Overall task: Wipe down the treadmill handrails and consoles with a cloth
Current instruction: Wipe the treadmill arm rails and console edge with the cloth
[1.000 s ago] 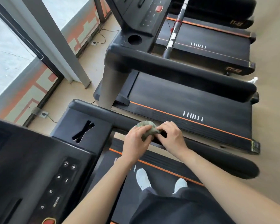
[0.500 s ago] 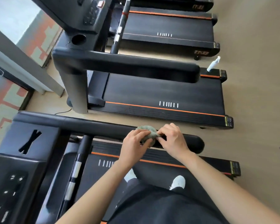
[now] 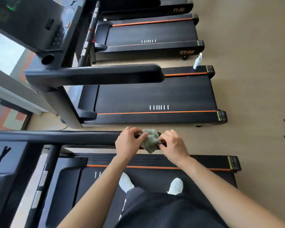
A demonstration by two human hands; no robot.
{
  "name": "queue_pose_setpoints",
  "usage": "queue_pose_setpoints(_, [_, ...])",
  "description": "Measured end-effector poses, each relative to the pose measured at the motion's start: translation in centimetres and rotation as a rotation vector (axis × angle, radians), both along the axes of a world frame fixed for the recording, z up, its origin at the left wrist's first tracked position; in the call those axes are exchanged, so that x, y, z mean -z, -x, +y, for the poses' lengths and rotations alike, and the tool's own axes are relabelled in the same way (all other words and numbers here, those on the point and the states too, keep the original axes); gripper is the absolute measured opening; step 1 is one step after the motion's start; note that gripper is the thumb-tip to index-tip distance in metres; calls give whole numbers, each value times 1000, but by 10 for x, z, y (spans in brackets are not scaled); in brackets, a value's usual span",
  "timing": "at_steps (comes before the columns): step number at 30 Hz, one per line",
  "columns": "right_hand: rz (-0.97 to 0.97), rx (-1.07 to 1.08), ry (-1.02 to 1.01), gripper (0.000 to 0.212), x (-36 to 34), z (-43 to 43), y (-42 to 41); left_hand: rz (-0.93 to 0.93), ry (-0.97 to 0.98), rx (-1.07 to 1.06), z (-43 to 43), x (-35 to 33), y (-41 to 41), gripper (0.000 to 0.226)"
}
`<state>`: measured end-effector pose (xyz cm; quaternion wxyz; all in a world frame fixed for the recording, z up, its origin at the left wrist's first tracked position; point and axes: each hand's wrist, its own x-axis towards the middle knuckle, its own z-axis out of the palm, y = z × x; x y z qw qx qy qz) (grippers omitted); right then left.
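A crumpled grey-green cloth sits bunched over the far end of the black right handrail of the treadmill I stand on. My left hand pinches the cloth's left side with curled fingers. My right hand pinches its right side, and together the hands and cloth cover the rail's tip. The console of this treadmill lies at the lower left, partly cut off by the frame edge.
The neighbouring treadmill has a thick black handrail and a console at upper left. A white spray bottle stands on its rear corner. A third treadmill lies beyond. Tan floor spreads to the right.
Both hands and the cloth have slid along the handrail from near the console out to its end. The view has swung right and up the row of treadmills.
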<state>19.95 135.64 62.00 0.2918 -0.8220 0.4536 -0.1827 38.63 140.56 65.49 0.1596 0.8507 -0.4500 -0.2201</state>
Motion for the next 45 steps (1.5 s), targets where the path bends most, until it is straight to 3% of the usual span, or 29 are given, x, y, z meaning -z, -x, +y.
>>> queue_pose_setpoints(5, [6,66,-123,15,14,1,30,40,43,25,-5,-1,42,11])
queue_pose_setpoints(9, [19,39,-327,25,15,0,49,69,173,151,-3,0,66,13])
queue_pose_setpoints(12, [-172,116,-412,36,6,-4,67,184,201,276,4,-2,79,14])
queue_pose_setpoints(15, [-343,-18,-370,51,-9,-9,79,288,222,309,9,-7,85,14])
queue_pose_setpoints(17, [-293,-85,-384,45,-15,-17,83,337,254,276,4,-9,85,16])
queue_pose_setpoints(20, [-277,-8,-441,25,-23,-36,87,393,292,168,-10,-12,81,14])
queue_pose_setpoints(27, [-242,64,-219,7,-39,-90,83,345,323,69,-59,2,65,18])
queue_pose_setpoints(30, [-180,32,-26,14,-42,-117,78,310,411,134,-81,6,60,20])
queue_pose_setpoints(33, [-101,-38,43,27,-43,-138,73,454,439,135,-104,8,54,23])
queue_pose_setpoints(35, [-107,-103,-27,30,-41,-152,70,589,415,85,-118,7,51,23])
queue_pose_setpoints(40, [-89,-35,-477,26,-30,-192,55,803,399,-73,-163,4,49,24])
queue_pose_setpoints(43, [-121,-43,-622,32,-15,-217,50,812,408,-68,-192,4,46,23])
queue_pose_setpoints(45, [-102,-130,-682,25,-6,-235,49,778,407,-66,-206,3,46,24])
